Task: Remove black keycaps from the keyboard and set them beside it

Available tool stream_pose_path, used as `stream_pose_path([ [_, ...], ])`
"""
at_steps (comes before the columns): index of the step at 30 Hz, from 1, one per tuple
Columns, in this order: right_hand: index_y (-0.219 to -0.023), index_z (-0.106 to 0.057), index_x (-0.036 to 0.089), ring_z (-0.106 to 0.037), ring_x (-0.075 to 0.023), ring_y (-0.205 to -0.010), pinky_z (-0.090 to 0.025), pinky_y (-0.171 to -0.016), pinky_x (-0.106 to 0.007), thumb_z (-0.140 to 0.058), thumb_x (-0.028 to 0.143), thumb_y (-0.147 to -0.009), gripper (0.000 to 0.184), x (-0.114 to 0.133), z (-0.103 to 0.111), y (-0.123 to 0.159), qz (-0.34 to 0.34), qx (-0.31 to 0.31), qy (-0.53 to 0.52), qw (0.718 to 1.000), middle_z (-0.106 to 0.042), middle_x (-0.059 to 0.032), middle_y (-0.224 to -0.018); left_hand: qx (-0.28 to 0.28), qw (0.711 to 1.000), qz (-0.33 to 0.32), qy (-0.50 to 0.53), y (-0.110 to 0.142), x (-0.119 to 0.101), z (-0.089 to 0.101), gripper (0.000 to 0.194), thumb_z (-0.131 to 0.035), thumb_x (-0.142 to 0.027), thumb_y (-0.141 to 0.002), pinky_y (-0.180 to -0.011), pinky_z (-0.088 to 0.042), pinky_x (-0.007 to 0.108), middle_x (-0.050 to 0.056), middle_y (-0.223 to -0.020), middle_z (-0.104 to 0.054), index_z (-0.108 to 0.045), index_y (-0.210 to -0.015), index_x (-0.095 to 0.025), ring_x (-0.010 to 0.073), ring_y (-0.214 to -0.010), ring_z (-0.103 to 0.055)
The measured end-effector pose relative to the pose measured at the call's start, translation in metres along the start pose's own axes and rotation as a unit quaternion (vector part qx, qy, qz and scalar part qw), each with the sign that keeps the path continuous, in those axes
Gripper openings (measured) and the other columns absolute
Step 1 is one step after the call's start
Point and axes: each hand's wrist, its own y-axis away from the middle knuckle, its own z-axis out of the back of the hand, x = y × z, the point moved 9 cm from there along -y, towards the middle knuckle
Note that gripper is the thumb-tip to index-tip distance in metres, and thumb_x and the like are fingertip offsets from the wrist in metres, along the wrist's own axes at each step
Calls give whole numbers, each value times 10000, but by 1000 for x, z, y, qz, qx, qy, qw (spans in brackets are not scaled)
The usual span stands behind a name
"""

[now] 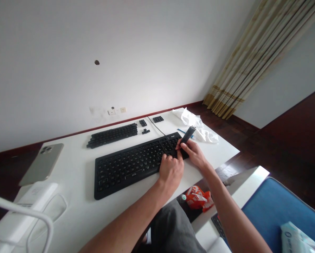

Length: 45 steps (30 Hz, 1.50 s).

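Note:
A black keyboard point(131, 165) lies on the white table, many of its switches bare of keycaps. My right hand point(195, 154) is over its right end, fingers closed round a black, stick-shaped tool point(188, 134) that leans up and to the right. I cannot make out the tool's lower end. Just left of it, my left hand point(172, 170) rests at the keyboard's near edge, one finger stretched toward the tool's base and the others bent. Behind the keyboard lie removed keycaps point(114, 135) in rows, with smaller groups of keycaps point(158, 119) to their right.
A thin blue stick point(182, 131) and crumpled white tissue point(209, 134) lie at the right. A phone point(43, 161) and a white power strip point(28, 214) with a cable are at the left. Beyond the table stand a blue chair seat point(276, 211) and a red bag point(198, 197).

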Motion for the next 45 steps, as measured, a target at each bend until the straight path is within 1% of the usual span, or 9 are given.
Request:
stream_pose_path([
  [8,-1068,-692,253,-656,-254,-882,-524,-869,-376,-575,585,-1039,354,-23,7,-1,-22,-11,-75,997,-727,-52,-933,1,1000,-8,6,0,0,1,515,-467,-86,-1047,-800,-481,371,133,-818,-757,-477,-1555,-1,229,-823,-745],
  [13,-1054,-704,246,-676,-251,-883,-539,-866,-381,-627,588,-1012,354,-21,6,-1,-13,-24,-69,997,-750,-58,-942,-7,1000,-6,10,-1,1,1,514,-479,-97,-1048,-813,-486,362,138,-837,-766,-487,-1556,-16,226,-825,-753],
  [18,-1081,-687,228,-687,-225,-812,-558,-801,-369,-670,637,-966,425,-30,25,-1,-16,-149,-93,984,-769,-56,-889,1,999,8,40,-3,7,-2,533,-539,-215,-1061,-845,-520,379,123,-845,-774,-487,-1567,-53,240,-804,-764],
  [22,-1081,-682,218,-688,-197,-765,-553,-762,-344,-674,628,-964,426,-40,33,-1,-33,-201,-102,974,-764,-42,-847,-12,993,30,113,-7,19,8,531,-630,-307,-1032,-880,-550,344,100,-1062,-791,-522,-1539,-189,235,-949,-768],
  [26,-1066,-688,208,-680,-191,-746,-546,-742,-338,-689,632,-945,441,-40,33,-3,-38,-200,-112,973,-752,-38,-820,-59,981,66,175,-16,42,20,499,-692,-268,-995,-929,-554,286,72,-1245,-742,-561,-1477,-250,212,-1091,-729],
  [30,-1027,-694,198,-655,-188,-704,-529,-706,-335,-704,639,-925,453,-38,34,-5,-41,-203,-109,972,-750,-45,-796,-45,981,74,174,-27,54,16,328,-707,-308,-994,-961,-554,297,65,-1216,-732,-691,-1316,-250,216,-1082,-716],
  [33,-1021,-704,200,-656,-196,-704,-531,-704,-341,-702,634,-927,444,-38,34,-5,-47,-203,-98,973,-749,-50,-793,-26,987,65,142,-34,52,12,184,-669,-351,-1017,-925,-565,316,76,-1187,-721,-770,-1117,-235,226,-1059,-710],
  [40,-1026,-714,196,-660,-205,-708,-533,-704,-344,-697,634,-928,450,-40,35,-3,-64,-204,-93,972,-749,-57,-794,10,993,30,117,-49,45,18,126,-681,-298,-998,-865,-578,326,69,-1070,-764,-764,-1032,-210,232,-979,-746],
  [45,-1022,-726,191,-651,-198,-703,-525,-699,-335,-708,626,-929,445,-40,36,-3,-64,-203,-90,973,-749,-56,-792,21,996,2,86,-50,33,25,194,-569,-218,-1024,-829,-591,334,89,-1013,-786,-759,-1007,-185,247,-955,-768],
])
